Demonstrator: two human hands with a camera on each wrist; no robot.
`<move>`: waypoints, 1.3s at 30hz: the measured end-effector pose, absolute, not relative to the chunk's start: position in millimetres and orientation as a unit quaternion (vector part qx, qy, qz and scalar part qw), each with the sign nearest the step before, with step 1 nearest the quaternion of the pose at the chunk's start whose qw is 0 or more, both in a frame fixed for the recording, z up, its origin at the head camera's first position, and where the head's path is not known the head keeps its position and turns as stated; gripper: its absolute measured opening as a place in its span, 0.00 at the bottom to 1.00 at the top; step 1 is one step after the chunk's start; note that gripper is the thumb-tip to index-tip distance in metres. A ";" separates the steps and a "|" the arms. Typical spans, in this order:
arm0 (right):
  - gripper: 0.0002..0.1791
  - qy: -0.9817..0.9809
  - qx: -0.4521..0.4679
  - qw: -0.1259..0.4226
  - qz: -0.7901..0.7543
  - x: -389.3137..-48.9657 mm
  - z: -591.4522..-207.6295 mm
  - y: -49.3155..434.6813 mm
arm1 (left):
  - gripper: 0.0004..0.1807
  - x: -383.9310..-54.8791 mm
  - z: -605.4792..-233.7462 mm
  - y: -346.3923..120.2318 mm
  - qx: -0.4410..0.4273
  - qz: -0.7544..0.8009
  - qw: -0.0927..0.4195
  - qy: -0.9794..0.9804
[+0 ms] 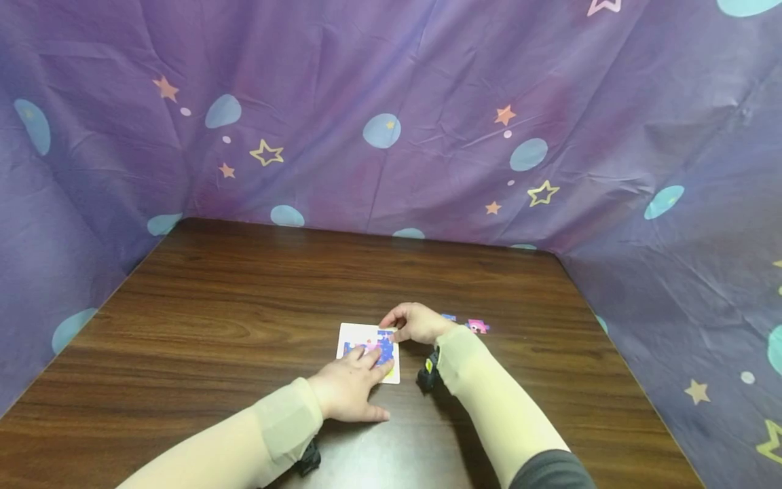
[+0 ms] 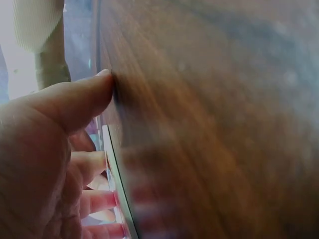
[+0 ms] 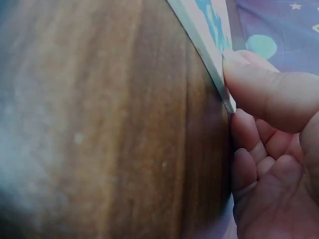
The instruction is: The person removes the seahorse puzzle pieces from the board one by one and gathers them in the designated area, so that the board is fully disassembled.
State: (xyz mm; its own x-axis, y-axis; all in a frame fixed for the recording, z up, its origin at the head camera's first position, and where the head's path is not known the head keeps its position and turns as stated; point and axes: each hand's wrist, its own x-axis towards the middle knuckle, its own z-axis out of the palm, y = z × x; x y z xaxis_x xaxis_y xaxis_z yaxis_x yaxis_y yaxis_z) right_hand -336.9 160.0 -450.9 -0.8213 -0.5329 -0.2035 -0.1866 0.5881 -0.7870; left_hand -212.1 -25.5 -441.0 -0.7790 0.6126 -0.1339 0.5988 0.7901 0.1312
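A small white jigsaw board [image 1: 354,331] with blue and pink pieces lies on the table. My left hand [image 1: 351,387] rests palm down over its lower part, fingers spread and thumb out over the wood. At the upper right corner, the thumb and index finger of my right hand [image 1: 418,324] pinch at a blue puzzle piece [image 1: 385,335]. In the right wrist view the thumb [image 3: 269,94] touches the corner of the board [image 3: 199,47], with the other fingers curled beside it. In the left wrist view the fingertips [image 2: 99,201] meet the board's edge [image 2: 119,184].
A pink puzzle piece [image 1: 477,326] and a blue one [image 1: 449,317] lie loose right of the right hand. The brown wooden table [image 1: 244,292] is bordered behind and at both sides by a purple curtain [image 1: 318,122] with stars.
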 end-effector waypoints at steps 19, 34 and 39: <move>0.20 0.909 -0.347 0.175 -0.151 -332.3 -431.9 148.7 | 0.44 -211.9 -441.1 -24.4 0.322 0.042 0.079 0.943; 0.22 0.898 -0.327 0.226 -0.190 -339.8 -431.4 148.6 | 0.43 -212.1 -442.8 -25.4 0.322 0.048 0.070 0.943; 0.22 0.896 -0.316 0.240 -0.200 -341.0 -431.8 149.1 | 0.43 -212.0 -443.0 -24.5 0.325 0.046 0.070 0.942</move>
State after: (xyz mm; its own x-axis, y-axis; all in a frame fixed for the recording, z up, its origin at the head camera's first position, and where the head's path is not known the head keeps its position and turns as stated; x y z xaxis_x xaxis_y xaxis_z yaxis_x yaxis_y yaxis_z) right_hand -341.0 149.1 -431.8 -0.6851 -0.6627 -0.3025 -0.4708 0.7196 -0.5104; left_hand -212.0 -24.5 -443.0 -0.7784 0.6193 -0.1026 0.6063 0.7841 0.1327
